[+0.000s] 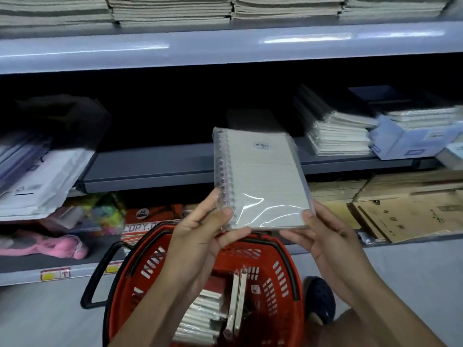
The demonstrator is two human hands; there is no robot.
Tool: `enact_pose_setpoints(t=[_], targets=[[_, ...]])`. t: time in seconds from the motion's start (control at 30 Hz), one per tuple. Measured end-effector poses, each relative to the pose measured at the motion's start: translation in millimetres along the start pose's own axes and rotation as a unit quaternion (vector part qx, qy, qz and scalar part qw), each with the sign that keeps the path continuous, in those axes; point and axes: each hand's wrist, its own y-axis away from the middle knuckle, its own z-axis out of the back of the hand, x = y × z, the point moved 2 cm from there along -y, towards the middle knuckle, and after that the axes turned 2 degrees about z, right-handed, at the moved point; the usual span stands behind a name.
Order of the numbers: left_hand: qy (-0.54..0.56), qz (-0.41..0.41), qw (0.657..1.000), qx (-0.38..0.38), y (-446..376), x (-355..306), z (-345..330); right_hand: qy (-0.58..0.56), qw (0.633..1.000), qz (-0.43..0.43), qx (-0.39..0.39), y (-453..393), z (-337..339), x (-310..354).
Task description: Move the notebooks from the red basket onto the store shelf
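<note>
A white spiral notebook (260, 176) in clear plastic wrap is held up in front of the middle shelf (155, 169). My left hand (203, 234) grips its lower left corner by the spiral. My right hand (323, 234) holds the lower right corner. Below my hands the red basket (280, 279) stands on the floor, with more wrapped notebooks (200, 319) lying and standing inside it. A stack of similar notebooks (338, 136) sits on the middle shelf to the right.
White envelopes (37, 179) slump on the shelf's left. A blue-white box (411, 139) stands at the right. The lower shelf holds brown envelopes (406, 211), copy paper (150, 219) and pink items (50, 246). Paper stacks (175, 8) fill the top shelf. A dark shoe (320, 299) rests beside the basket.
</note>
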Motion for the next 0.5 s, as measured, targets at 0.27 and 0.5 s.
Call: enact_pose_setpoints(t=[0.27, 0.5], targets=[[-0.084, -0.049, 0.995, -0.033, -101, -27, -32, 0.012, 1.0, 0.006, 0.012, -111, -7, 26], [-0.138, -0.088, 0.984, -0.068, -164, -31, -42, 0.04, 0.999, -0.01, -0.016, -177, -18, 35]])
